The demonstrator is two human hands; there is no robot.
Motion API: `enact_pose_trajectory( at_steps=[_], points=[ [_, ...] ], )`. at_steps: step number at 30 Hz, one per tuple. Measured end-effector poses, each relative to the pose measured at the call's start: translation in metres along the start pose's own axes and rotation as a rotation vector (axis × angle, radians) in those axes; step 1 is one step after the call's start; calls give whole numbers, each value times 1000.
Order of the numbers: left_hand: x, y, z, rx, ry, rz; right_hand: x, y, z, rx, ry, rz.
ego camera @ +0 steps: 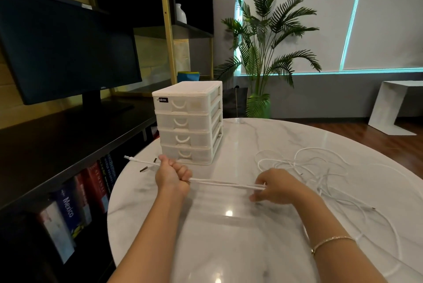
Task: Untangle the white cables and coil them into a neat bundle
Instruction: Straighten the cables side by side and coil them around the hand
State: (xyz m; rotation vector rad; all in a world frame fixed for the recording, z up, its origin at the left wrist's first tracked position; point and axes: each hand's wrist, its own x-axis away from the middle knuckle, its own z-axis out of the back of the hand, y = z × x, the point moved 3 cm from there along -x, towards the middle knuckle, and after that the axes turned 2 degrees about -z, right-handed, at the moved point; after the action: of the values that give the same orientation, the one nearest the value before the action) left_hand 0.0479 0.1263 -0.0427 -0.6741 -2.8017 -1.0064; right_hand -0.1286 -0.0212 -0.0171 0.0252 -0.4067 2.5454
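Near the round marble table's [229, 248] left edge, our left hand [173, 176] fists and right hand [275, 186] pinches straightened thin white cables [225, 184], remaining tangle [320, 168] uncoiled.

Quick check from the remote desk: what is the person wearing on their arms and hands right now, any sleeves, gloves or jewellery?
Both forearms are bare up to the frame's lower edge; no sleeves show. No gloves on the left hand or the right hand. A thin gold-coloured chain bracelet circles the right wrist. No watch is visible, and I see no rings, though the fingers are partly hidden.
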Motion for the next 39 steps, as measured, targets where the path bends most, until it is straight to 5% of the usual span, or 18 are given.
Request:
enact_pose_trajectory(
  at_steps=[11, 13, 17, 19, 23, 26, 32, 39],
  points=[
    [-7, 1, 6, 24, 81, -76, -10, 77, 77, 470, 535, -281],
    [-7, -1, 7, 25, 80, -71, -14, 82, 74, 462, 454, -285],
    [-3, -4, 2, 33, 58, -68, -18, 67, 46, 450, -57, -373],
    [-2, 0, 0, 41, 47, -83, -7, 43, 48, 420, -180, -324],
    [3, 0, -5, 49, 21, -85, 6, -18, 59, 412, -55, -47],
    [6, -1, -7, 70, -18, -66, 3, -66, 31, 90, 52, 188],
    [11, -6, -11, 48, -87, -73, -10, -87, -31, -308, -152, 174],
    [0, -14, -11, -123, -6, -22, 11, -101, -33, 227, 151, 347]
  ],
)
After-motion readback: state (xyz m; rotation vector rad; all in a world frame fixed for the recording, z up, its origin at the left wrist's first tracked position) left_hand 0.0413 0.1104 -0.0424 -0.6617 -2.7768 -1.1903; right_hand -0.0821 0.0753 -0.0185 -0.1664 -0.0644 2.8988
